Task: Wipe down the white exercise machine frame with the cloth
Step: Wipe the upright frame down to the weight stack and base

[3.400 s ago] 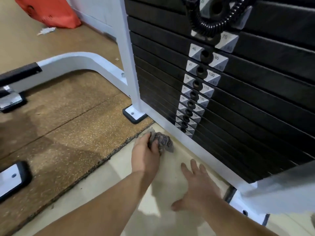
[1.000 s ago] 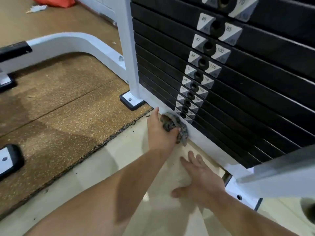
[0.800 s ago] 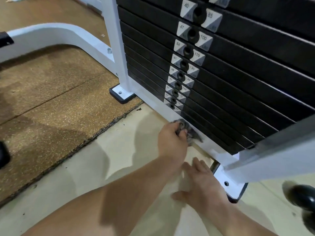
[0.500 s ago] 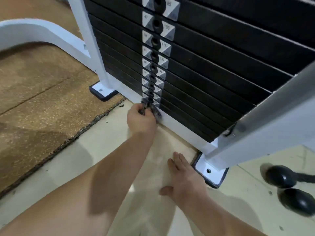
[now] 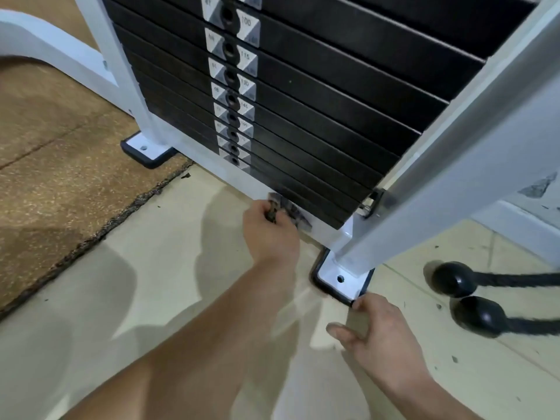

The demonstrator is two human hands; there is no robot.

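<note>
Brown mat fills the left of the picture, its ragged edge meeting pale tile. Across the top sits the black weight stack, with the white frame running under it as a low rail. At centre the left hand is in there, fingers curled tight round a bunched grey cloth and pushing it against the rail just below the lowest plate. Lower right of centre, a white foot plate sits on the tile. The right hand lies flat on the floor beside it, fingers loose, thumb out, one fingertip at the plate's black edge. Far right, two black ball ends lie on the tile.
</note>
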